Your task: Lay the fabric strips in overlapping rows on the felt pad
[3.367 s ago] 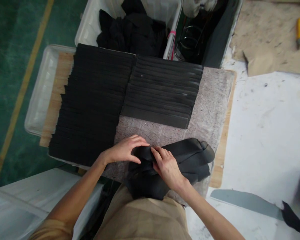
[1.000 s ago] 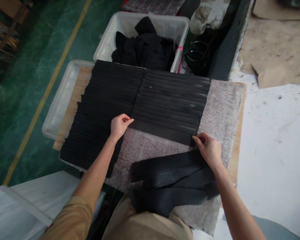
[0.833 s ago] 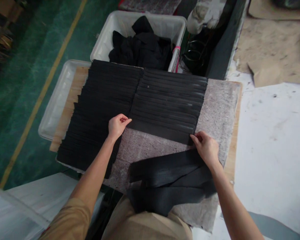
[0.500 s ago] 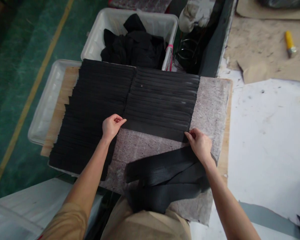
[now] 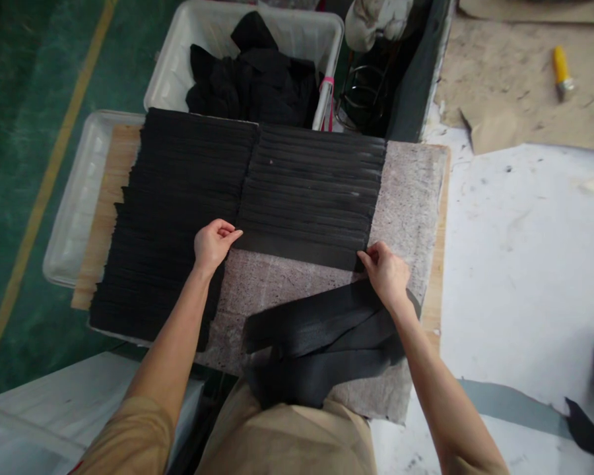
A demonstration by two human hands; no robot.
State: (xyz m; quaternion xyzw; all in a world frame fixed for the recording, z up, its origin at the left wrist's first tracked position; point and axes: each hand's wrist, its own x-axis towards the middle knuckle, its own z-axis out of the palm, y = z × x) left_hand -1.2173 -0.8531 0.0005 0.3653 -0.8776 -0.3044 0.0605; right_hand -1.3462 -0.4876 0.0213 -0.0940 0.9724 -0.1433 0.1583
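Note:
My left hand [image 5: 216, 244] pinches the left end of a black strip [image 5: 299, 252], the lowest in a row of overlapping black strips [image 5: 311, 178]. At the strip's right end, my right hand [image 5: 387, 269] has thumb and finger closed on its corner. To the left lies a second, larger set of overlapped black strips [image 5: 178, 178], partly under my left forearm. Loose black strips [image 5: 307, 330] are heaped below my right hand, close to my lap. Everything rests on a board covered in mottled grey fabric [image 5: 406, 191].
A white bin [image 5: 153, 79] holding crumpled black pieces stands beyond the board. Another white tray [image 5: 64, 224] sits under a wooden board [image 5: 109, 171] at left. On the white table [image 5: 525, 264] at right are brown paper [image 5: 499, 72] and a yellow-handled brush [image 5: 561, 69].
The whole view has shifted slightly, so things appear a little higher and further left. Both hands keep their pinch at the strip's two ends, with no clear movement along it.

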